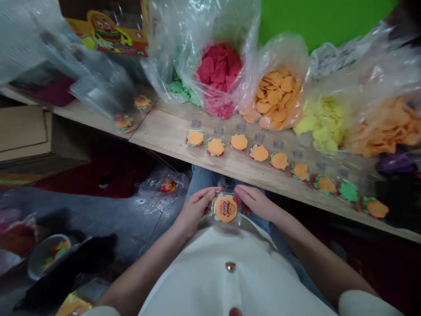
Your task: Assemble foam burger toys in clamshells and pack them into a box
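Left hand (194, 210) and right hand (255, 202) are both pinching a clear plastic pack (225, 208) by its sides, burger-print disc inside, up over the lap, just off a wooden plank (171, 136) lined with orange burger discs (238, 141), cutout-filled plastic bags (219, 74) behind.

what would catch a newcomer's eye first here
The clear bags of red pieces, orange pieces and yellow pieces stand out first, along the far side of the wooden board. Below them runs a row of round orange burger discs. At the bottom centre, the left hand and right hand hold a clear packet with a burger label.
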Motion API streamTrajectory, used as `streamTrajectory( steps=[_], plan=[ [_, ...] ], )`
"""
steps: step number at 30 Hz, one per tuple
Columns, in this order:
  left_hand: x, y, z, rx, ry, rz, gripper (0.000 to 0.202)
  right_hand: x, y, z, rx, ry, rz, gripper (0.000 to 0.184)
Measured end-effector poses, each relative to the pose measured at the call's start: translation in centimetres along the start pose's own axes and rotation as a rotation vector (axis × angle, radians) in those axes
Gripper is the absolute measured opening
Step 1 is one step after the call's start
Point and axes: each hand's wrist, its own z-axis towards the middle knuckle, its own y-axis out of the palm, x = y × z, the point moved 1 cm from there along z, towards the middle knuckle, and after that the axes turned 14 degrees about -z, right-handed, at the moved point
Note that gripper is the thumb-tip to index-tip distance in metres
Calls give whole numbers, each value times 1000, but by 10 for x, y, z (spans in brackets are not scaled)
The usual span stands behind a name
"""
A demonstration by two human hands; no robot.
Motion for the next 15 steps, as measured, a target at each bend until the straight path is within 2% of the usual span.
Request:
streamTrajectory(
  steps=[2, 4, 7, 11, 13, 15],
  plan=[
    [-8, 3, -1, 0, 8, 73, 29, 6, 4, -9, -100, -16, 63, 37],
    [-12, 4, -5, -13, 41, 157, 27, 10, 9, -18, -120, -41, 56, 35],
    [-9, 4, -17, -19, 70, 277, 25, 12, 16, -27, -70, -60, -7, 32],
    [-2, 7, -30, -62, 36, 314, 23, 11, 19, -31, 0, -175, -153, 28],
    [-2, 9, -27, -37, 57, 284, 21, 10, 18, -27, 35, -189, -160, 28],
    [-4, 10, -16, -3, 115, 263, 23, 12, 17, -19, 61, -134, -55, 28]
  ],
)
